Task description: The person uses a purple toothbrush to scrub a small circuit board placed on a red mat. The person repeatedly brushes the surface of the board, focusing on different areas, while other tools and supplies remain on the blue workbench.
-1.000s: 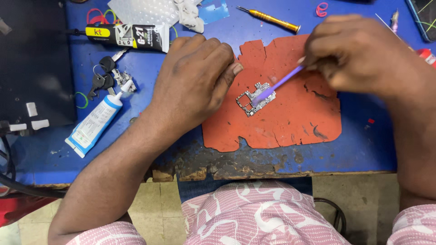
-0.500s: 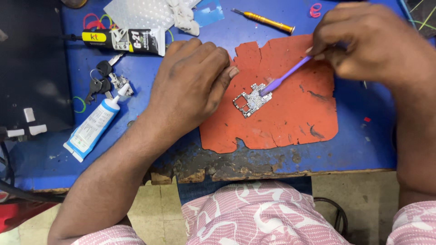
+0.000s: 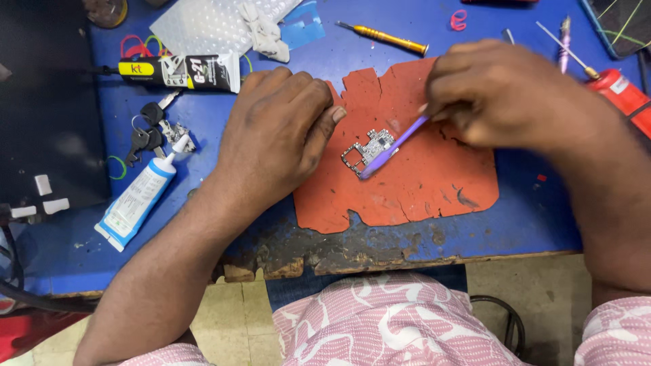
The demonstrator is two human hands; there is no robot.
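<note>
Right hand (image 3: 505,95) gripping purple tool (image 3: 393,146), tip touching circuit board (image 3: 368,150); left hand (image 3: 274,132) resting loosely curled, empty, on orange mat (image 3: 420,190).

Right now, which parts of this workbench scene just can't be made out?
Head view only:
- The purple tool's upper end is hidden inside the right hand.
- The small circuit board's parts are too small to tell apart.
- The left hand covers the orange mat's left edge.
- The red object is cut off by the frame's right edge.

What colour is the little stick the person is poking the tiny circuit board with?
Purple. The stick is in the right hand, its tip on the circuit board, in the head view.
</note>
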